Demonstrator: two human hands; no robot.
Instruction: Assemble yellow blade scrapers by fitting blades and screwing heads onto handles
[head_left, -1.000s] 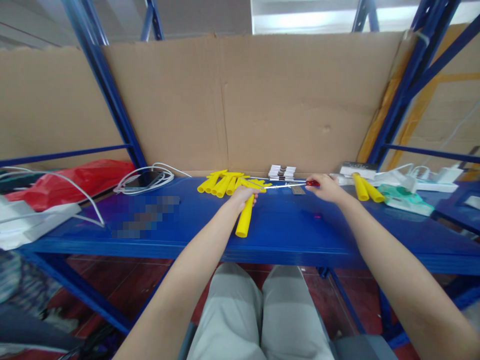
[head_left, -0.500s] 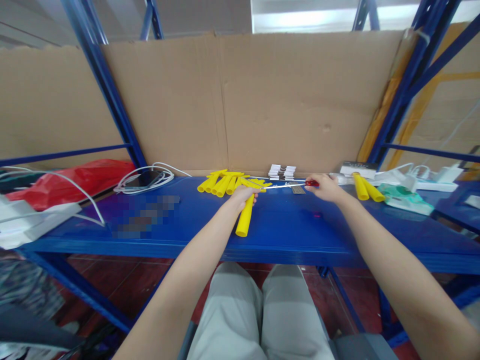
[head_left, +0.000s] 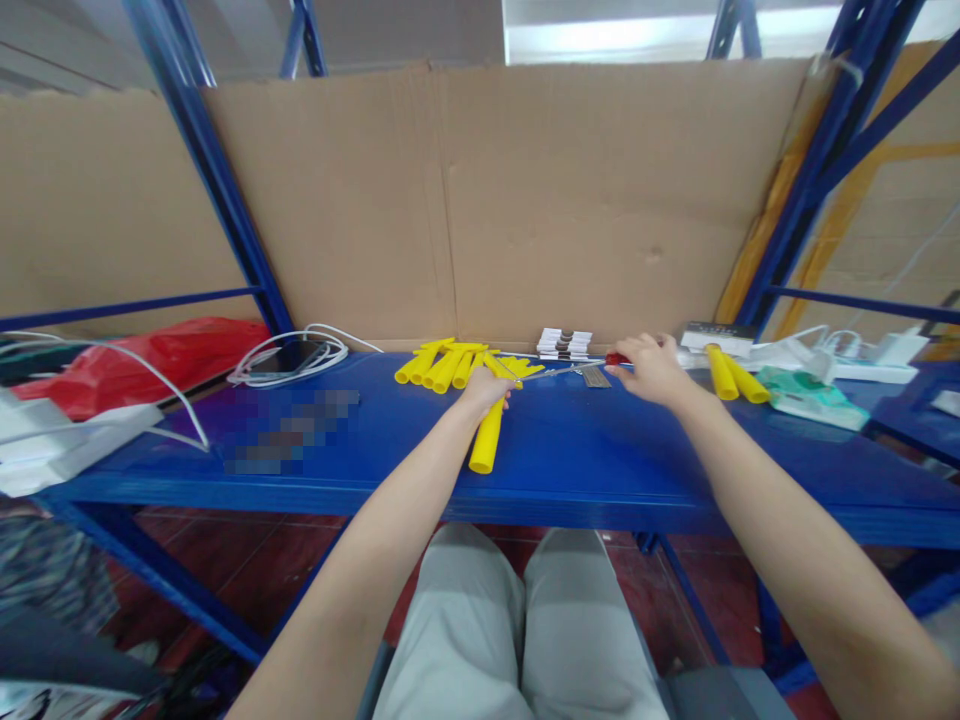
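My left hand [head_left: 487, 388] is closed around a yellow tube-shaped handle [head_left: 487, 440], whose round end points toward me; the fingers hide much of its upper part. My right hand [head_left: 646, 368] grips the red handle of a screwdriver [head_left: 564, 370]. The long thin metal shaft runs left, and its tip meets the top of the yellow handle beside my left thumb. Behind my left hand lie several more yellow handles [head_left: 441, 368] with wide flat heads. Between my hands, thin grey metal strips [head_left: 596, 377] rest on the table.
Stacked small white packs [head_left: 564, 344] stand by the cardboard wall [head_left: 570, 200]. Two yellow handles [head_left: 724, 376], a green-and-white packet [head_left: 814, 398] and a power strip [head_left: 870, 372] lie right. A coiled white cable [head_left: 300, 360] and red bag [head_left: 172, 362] are left on the blue table [head_left: 600, 470].
My right fingers have shifted on the red handle and cover more of it. The screwdriver's shaft lies at a slightly different slant. The yellow handle has tilted a little left at its near end.
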